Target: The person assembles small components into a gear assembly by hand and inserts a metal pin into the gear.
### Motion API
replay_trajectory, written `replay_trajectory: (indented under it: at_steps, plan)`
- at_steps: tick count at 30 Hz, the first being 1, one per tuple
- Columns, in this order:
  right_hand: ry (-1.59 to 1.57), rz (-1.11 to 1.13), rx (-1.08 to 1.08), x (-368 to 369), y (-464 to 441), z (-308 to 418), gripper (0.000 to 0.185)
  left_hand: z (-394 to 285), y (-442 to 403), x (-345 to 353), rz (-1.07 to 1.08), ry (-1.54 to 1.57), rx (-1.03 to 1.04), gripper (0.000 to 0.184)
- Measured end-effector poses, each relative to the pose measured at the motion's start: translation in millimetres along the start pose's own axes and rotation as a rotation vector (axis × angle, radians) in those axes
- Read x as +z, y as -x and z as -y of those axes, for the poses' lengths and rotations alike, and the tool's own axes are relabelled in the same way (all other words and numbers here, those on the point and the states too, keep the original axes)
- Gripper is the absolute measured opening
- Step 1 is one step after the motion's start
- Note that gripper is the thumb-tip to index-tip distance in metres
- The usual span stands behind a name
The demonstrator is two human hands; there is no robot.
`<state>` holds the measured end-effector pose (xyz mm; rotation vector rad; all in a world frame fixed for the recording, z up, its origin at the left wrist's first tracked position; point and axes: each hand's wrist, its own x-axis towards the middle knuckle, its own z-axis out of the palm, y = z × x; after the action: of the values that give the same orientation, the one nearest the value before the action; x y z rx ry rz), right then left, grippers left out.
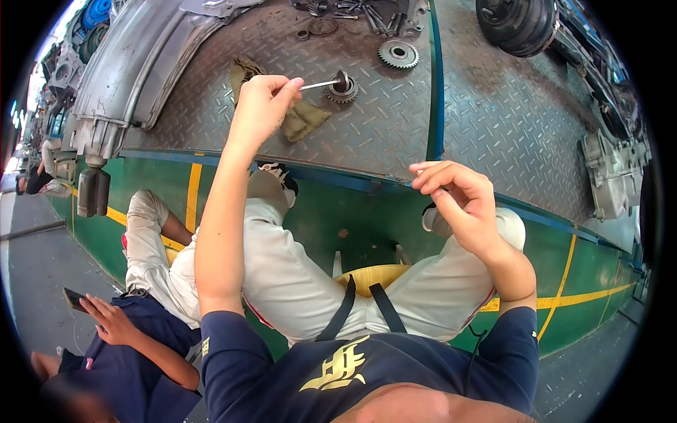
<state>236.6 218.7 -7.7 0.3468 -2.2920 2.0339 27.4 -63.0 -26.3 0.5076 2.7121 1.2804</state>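
My left hand [264,106] is closed in a pinch, thumb against fingers, on the stem end of an engine valve [321,84]. The valve's thin bright stem points right, and its dark round head is over a small gear [343,92] on the metal plate table. Whether head and gear touch, I cannot tell. Below the valve, a crumpled olive rag [303,121] lies partly behind my left hand. My right hand [462,201] is by the table's front edge, its fingers loosely bent and apart, with nothing visible in them.
A larger gear [398,54] lies farther back, near several bolts and rings [367,15]. A big metal housing [134,70] stands at left; another casting [615,173] sits at right. Beside me on the left, a person holds a phone [75,299]. A yellow stool [367,278] is beneath me.
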Motion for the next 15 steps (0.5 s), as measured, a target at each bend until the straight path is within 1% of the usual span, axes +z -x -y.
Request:
replay_trajectory:
  at_steps: [2,5,8,11,15]
  plan:
    - [-0.002,0.000,-0.001,0.1,-0.1,-0.1,0.014,-1.8,0.0,1.0,0.004,-0.044,-0.017,0.032]
    - [-0.004,-0.006,0.002,0.3,-0.5,0.6,0.014,0.2,-0.8,2.2,0.015,-0.042,-0.013,0.028]
    - [-0.004,-0.012,0.002,0.3,-0.5,0.0,0.014,9.3,-3.9,5.6,-0.039,0.030,-0.005,0.026]
    - [0.004,-0.012,-0.007,0.2,0.0,-0.5,0.014,-1.4,0.9,4.9,-0.065,0.043,0.023,0.022]
    - [0.000,-0.018,-0.004,0.5,-0.3,-0.1,0.015,3.6,-0.3,7.0,-0.112,0.053,0.096,0.020]
